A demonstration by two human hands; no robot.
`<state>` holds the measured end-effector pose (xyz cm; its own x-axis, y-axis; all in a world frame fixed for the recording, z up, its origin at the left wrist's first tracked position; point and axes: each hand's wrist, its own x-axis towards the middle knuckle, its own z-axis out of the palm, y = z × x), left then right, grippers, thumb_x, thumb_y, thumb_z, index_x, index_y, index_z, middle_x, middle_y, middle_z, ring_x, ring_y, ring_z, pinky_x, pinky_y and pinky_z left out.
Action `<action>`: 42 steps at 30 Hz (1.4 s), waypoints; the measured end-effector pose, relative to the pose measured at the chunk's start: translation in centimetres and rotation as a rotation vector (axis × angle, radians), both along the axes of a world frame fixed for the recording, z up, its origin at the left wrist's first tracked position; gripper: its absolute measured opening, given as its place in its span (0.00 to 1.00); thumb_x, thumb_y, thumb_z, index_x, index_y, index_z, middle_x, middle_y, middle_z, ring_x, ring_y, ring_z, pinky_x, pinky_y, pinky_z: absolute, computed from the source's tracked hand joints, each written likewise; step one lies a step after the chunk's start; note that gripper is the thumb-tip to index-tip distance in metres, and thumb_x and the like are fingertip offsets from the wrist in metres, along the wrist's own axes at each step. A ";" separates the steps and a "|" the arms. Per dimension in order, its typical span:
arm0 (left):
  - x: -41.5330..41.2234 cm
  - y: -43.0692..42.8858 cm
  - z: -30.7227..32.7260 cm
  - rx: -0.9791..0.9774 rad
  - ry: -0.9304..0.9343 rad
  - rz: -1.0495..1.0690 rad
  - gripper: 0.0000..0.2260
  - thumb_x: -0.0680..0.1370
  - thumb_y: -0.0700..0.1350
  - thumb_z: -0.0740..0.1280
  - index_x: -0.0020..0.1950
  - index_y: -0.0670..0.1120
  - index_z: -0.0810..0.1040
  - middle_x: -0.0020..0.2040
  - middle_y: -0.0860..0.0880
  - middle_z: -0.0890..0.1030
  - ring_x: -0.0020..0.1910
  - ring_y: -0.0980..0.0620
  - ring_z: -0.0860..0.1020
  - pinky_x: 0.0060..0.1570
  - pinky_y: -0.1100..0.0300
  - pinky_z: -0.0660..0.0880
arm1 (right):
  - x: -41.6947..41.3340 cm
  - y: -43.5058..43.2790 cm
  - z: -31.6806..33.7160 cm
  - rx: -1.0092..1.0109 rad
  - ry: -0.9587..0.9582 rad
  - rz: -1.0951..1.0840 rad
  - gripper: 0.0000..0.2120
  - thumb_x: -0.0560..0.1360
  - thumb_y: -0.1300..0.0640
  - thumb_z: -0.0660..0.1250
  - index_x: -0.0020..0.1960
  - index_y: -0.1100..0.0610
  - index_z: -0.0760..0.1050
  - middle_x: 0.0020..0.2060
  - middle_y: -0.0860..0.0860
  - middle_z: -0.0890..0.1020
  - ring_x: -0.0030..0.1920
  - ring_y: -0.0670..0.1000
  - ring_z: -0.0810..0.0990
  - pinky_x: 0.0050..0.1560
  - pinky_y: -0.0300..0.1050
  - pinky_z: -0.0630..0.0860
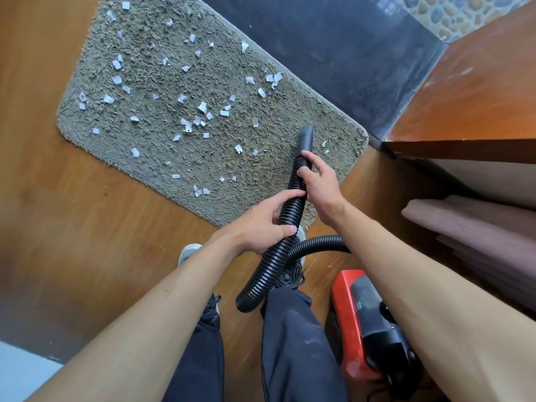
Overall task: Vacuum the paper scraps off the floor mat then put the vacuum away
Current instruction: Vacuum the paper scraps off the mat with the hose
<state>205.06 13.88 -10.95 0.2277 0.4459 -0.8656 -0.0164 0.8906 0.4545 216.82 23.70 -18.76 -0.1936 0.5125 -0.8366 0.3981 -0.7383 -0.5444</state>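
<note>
Wood floor [87,227], grey mat [232,175] strewn with paper scraps [185,124]. Left hand [261,227] clamped on hose [290,213]; right hand [319,184] loosely around it, grip unclear. Red vacuum [342,314] beside right leg.

Mount: I am seeing through one wide-angle camera sitting on the person's head; no second view is sharing the scene.
Direction: it is pointing forward and steeply down, past both forearms to the dark trousers [293,343] and the brown wooden floor [87,227].
Nearness: the forearms are filling the lower frame closest to the lens; the grey shaggy floor mat [179,158] is lying farther off, in the upper half.
Edges: straight lines are bowing toward the corners, with the red-and-black vacuum body [356,323] sitting low right.
</note>
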 end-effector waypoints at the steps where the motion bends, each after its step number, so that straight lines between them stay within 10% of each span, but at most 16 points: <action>1: 0.2 0.0 0.0 0.002 0.001 0.000 0.28 0.80 0.39 0.65 0.70 0.68 0.65 0.50 0.48 0.81 0.45 0.45 0.83 0.46 0.41 0.82 | 0.2 0.0 0.0 -0.002 -0.003 -0.008 0.22 0.78 0.65 0.60 0.71 0.55 0.70 0.49 0.57 0.79 0.43 0.50 0.78 0.37 0.39 0.77; 10: 2.1 0.0 -0.6 0.051 0.006 -0.069 0.29 0.79 0.40 0.67 0.71 0.68 0.66 0.51 0.49 0.81 0.49 0.48 0.83 0.51 0.52 0.81 | 3.0 -0.4 -0.1 -0.002 -0.071 -0.046 0.22 0.77 0.65 0.61 0.70 0.53 0.71 0.47 0.54 0.80 0.43 0.51 0.78 0.45 0.47 0.79; 19: 3.1 -0.9 -0.2 0.054 -0.004 -0.135 0.29 0.79 0.39 0.67 0.72 0.67 0.66 0.46 0.51 0.81 0.34 0.58 0.81 0.31 0.69 0.75 | 5.2 -2.5 -0.4 -0.066 -0.069 -0.131 0.20 0.75 0.63 0.62 0.66 0.50 0.73 0.45 0.54 0.79 0.43 0.53 0.78 0.47 0.53 0.79; 25: 3.5 -1.0 -0.2 0.071 0.012 -0.194 0.29 0.79 0.41 0.68 0.71 0.68 0.65 0.50 0.49 0.81 0.47 0.50 0.84 0.49 0.55 0.82 | 6.1 -2.9 -0.6 -0.079 -0.061 -0.149 0.20 0.76 0.64 0.65 0.65 0.49 0.73 0.43 0.56 0.78 0.41 0.53 0.79 0.48 0.54 0.79; 29: 3.0 -0.9 -0.4 0.049 -0.020 -0.125 0.28 0.80 0.39 0.66 0.71 0.67 0.66 0.49 0.49 0.80 0.39 0.52 0.83 0.39 0.60 0.81 | 5.2 -2.2 -0.6 -0.068 -0.032 -0.113 0.20 0.76 0.64 0.65 0.66 0.50 0.73 0.42 0.55 0.78 0.41 0.53 0.78 0.48 0.53 0.79; 34: 1.3 -1.0 -0.4 -0.018 -0.053 0.002 0.28 0.80 0.38 0.66 0.68 0.70 0.68 0.56 0.40 0.79 0.49 0.36 0.84 0.45 0.40 0.83 | 2.6 -1.1 -0.5 -0.039 0.002 -0.008 0.20 0.77 0.65 0.64 0.67 0.52 0.71 0.43 0.55 0.77 0.43 0.53 0.77 0.42 0.46 0.78; 42: -1.0 -2.4 -0.4 -0.044 -0.082 0.130 0.28 0.81 0.38 0.64 0.71 0.68 0.65 0.58 0.44 0.82 0.51 0.38 0.84 0.41 0.49 0.80 | -1.1 -0.9 -0.4 -0.032 0.049 0.135 0.22 0.77 0.65 0.64 0.69 0.53 0.70 0.46 0.56 0.77 0.44 0.53 0.77 0.42 0.42 0.77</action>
<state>204.10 11.49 -11.31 0.2416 0.4382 -0.8658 -0.1681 0.8976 0.4074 215.69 22.84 -19.16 -0.2995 0.4527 -0.8399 0.4684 -0.6972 -0.5428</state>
